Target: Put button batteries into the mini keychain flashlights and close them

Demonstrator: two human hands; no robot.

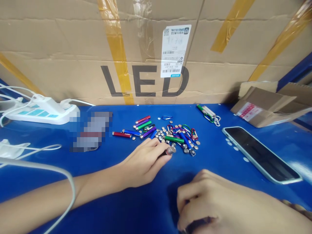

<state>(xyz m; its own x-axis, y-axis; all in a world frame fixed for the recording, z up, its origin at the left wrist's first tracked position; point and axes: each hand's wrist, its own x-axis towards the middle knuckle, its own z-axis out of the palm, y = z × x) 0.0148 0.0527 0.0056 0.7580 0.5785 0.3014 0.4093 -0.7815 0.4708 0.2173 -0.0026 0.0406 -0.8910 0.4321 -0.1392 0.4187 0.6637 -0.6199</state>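
Note:
My left hand (146, 159) is closed, with a short stack of silver button cells (171, 150) pinched between thumb and index finger. It hovers at the near edge of a loose pile of button cells (163, 130), carabiner clips (186, 127) and small metal tubes. Among the tubes are a green one (174, 139), a purple one (148, 132) and a red one (122, 134). Nearer to me, my right hand (207, 201) is curled, fingertips turned down and inward. A sliver of metal shows under its fingers, too little to name.
A phone (260, 152) lies at the right, beside an open carton (260, 104). To the left are a white power strip (44, 112), a cable (65, 172) crossing over my left forearm, and a pixelated object (92, 131). A big LED box (80, 71) stands behind.

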